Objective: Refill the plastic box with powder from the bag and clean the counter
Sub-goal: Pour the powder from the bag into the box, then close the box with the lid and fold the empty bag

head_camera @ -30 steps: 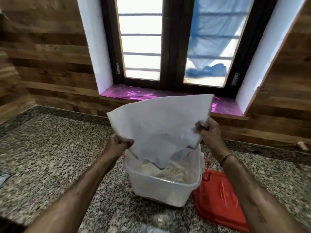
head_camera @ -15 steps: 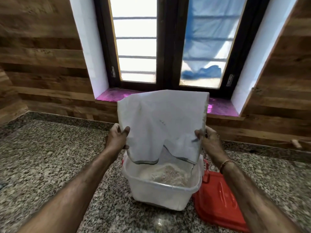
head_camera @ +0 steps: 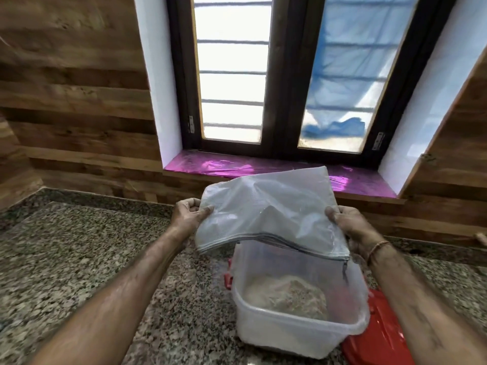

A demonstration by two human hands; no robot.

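Bag (head_camera: pixel 266 206) hanging mid-frame, long axis running left-right, zipper mouth drooping just above plastic box (head_camera: pixel 297 327) on desk (head_camera: pixel 79 259), left hand (head_camera: pixel 188 213) and right hand (head_camera: pixel 347 225) each clenching one end, equally near.

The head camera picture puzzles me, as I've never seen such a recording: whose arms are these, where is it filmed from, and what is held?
No machine here: a person wears a camera on the head, looking forward and down at their own hands. The left hand and right hand grip the two sides of a whitish bag above a clear plastic box with a heap of powder inside. The box stands on a speckled stone counter. A red lid lies beside it.
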